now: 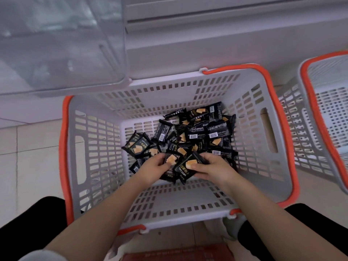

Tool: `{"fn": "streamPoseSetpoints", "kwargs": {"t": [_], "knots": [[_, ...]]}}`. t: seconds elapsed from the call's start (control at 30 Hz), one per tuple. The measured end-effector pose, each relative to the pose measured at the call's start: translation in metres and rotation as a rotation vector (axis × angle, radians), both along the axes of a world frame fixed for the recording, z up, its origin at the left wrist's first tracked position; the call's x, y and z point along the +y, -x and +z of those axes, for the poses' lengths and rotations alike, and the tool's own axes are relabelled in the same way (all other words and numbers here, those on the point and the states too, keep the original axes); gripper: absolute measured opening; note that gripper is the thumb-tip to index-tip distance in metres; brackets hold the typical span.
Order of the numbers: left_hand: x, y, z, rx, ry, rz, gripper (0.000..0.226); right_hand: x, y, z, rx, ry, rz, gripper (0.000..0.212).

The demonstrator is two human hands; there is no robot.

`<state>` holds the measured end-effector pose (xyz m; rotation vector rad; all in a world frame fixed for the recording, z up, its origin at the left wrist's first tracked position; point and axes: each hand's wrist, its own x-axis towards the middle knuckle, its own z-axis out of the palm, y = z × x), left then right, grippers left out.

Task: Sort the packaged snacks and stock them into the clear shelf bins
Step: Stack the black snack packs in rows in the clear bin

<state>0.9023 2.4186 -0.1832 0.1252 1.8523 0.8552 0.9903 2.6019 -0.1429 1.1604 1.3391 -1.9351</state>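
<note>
A grey slotted basket with orange handles sits on the floor below me. Its bottom holds several black snack packets printed with yellow crackers. Both my hands reach into the near side of the pile. My left hand grips a packet with its fingers curled over it. My right hand holds another black packet, thumb on its front and fingers behind. A clear shelf bin juts out at the upper left, above the basket's far left corner.
A second grey basket with an orange rim stands to the right. White shelf fronts run across the top. Pale floor tiles lie on the left. My dark-clad knees flank the basket, and something red lies at the bottom edge.
</note>
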Motion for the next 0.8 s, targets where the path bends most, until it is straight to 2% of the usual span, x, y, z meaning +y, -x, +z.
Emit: {"fn": "streamPoseSetpoints", "kwargs": {"t": [0.13,0.2,0.27,0.37,0.5,0.6,0.67,0.8], "knots": [[0.012,-0.005,0.011,-0.128,-0.046,0.097,0.023,-0.016,0.007,0.001,0.042,-0.03,-0.033,0.015],[0.013,-0.011,0.013,-0.196,-0.048,0.116,0.039,-0.019,0.007,0.0,0.06,-0.141,0.014,0.015],[0.012,-0.017,0.011,-0.181,-0.065,0.012,0.048,-0.019,0.007,-0.003,0.095,-0.317,0.191,0.017],[0.012,-0.022,0.007,-0.166,-0.061,-0.066,0.028,-0.009,0.007,-0.009,0.099,-0.612,0.527,0.03],[0.007,-0.026,-0.003,-0.163,0.06,0.076,0.027,0.023,-0.002,-0.023,-0.181,-0.985,0.914,0.048],[0.003,-0.025,-0.007,-0.134,0.146,0.1,0.03,0.037,-0.01,-0.032,-0.339,-0.892,0.946,0.059],[0.003,-0.023,-0.009,-0.111,0.16,0.125,0.035,0.036,-0.013,-0.037,-0.349,-0.876,0.956,0.063],[0.006,-0.018,-0.004,-0.146,0.106,0.215,0.034,0.03,-0.012,-0.041,-0.304,-0.982,1.119,0.054]]}}
